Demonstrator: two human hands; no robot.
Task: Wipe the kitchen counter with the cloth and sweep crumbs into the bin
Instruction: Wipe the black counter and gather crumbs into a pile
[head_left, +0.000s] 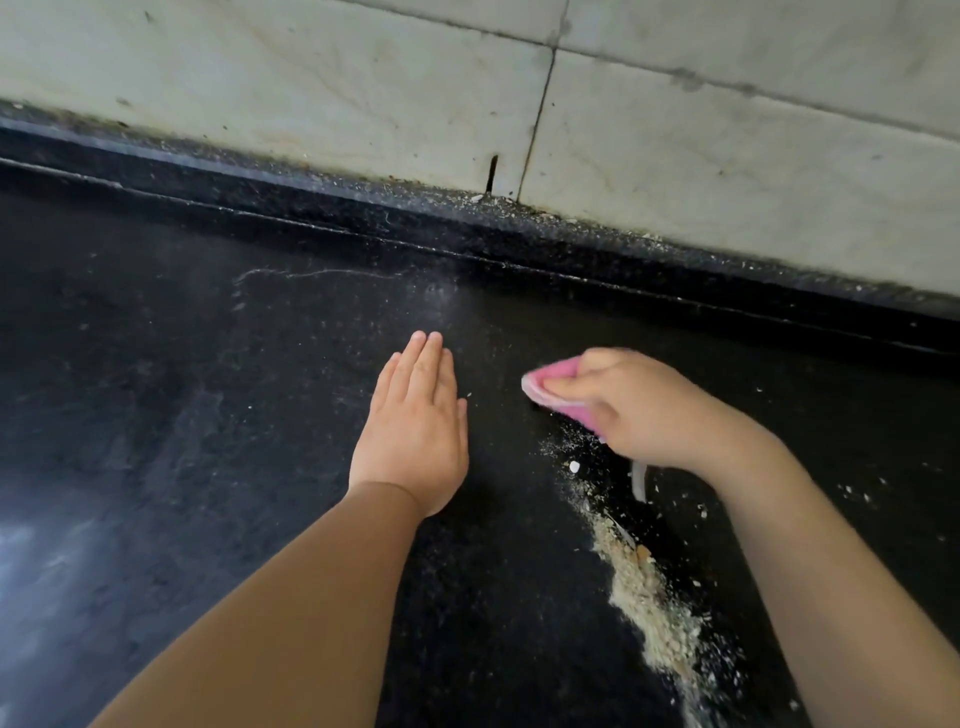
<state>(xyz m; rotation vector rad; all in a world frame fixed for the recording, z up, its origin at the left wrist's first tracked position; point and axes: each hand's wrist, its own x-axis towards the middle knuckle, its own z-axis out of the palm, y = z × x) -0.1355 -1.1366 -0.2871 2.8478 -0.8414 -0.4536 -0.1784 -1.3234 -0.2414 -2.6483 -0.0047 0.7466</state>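
Observation:
My right hand (639, 405) grips a pink cloth (558, 382) bunched under its fingers and holds it down on the black counter (218, 415). A trail of pale crumbs (649, 597) runs from just below that hand toward the lower right. My left hand (415, 426) lies flat on the counter with straight fingers together, a short gap left of the cloth. The bin is not in view.
A raised black ledge (467, 234) runs along the back of the counter under a pale tiled wall (363, 93), with grit along the joint. Scattered white flecks (852, 491) lie right of my right forearm. A light glare (31, 551) sits at the left.

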